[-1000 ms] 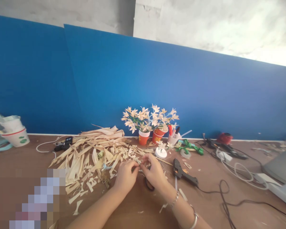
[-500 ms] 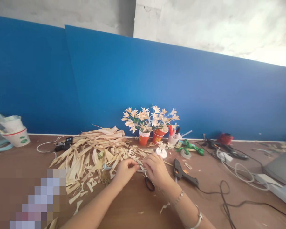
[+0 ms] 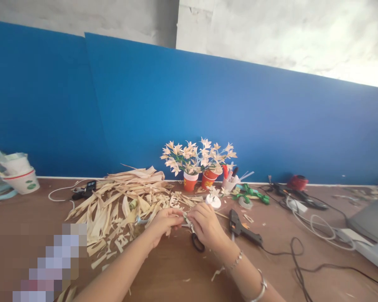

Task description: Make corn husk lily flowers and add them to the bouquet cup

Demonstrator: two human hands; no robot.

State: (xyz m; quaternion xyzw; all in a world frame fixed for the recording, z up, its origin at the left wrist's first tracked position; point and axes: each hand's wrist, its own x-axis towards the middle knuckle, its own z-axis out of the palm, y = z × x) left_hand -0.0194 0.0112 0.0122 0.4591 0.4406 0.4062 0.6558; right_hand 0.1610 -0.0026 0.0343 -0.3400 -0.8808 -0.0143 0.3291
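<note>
Over the middle of the table, my left hand (image 3: pixel 164 223) and my right hand (image 3: pixel 206 224) meet fingertip to fingertip. Both are closed in a pinch on a small green piece (image 3: pixel 185 216), mostly hidden by the fingers. Something pale peeks out under my left fingers, too small to name. Beneath the hands lie scissors (image 3: pixel 198 243), their black handle toward me and the blades partly covered. A pile of dried corn husks (image 3: pixel 129 197) spreads to the left of my left hand. Beside my right hand rests a black glue gun (image 3: pixel 244 230).
Two red cups (image 3: pixel 190 183) of pale husk flowers (image 3: pixel 189 153) stand by the blue partition (image 3: pixel 145 105). Behind my right hand are a white round container (image 3: pixel 213 202) and green tape (image 3: pixel 250 191). Cables (image 3: pixel 297 260) cross the right side; a white cup (image 3: pixel 23 181) stands far left.
My left hand has turned slightly and its fingers have stretched straighter along the small piece. A pale bit now shows under them. My right hand has barely moved.
</note>
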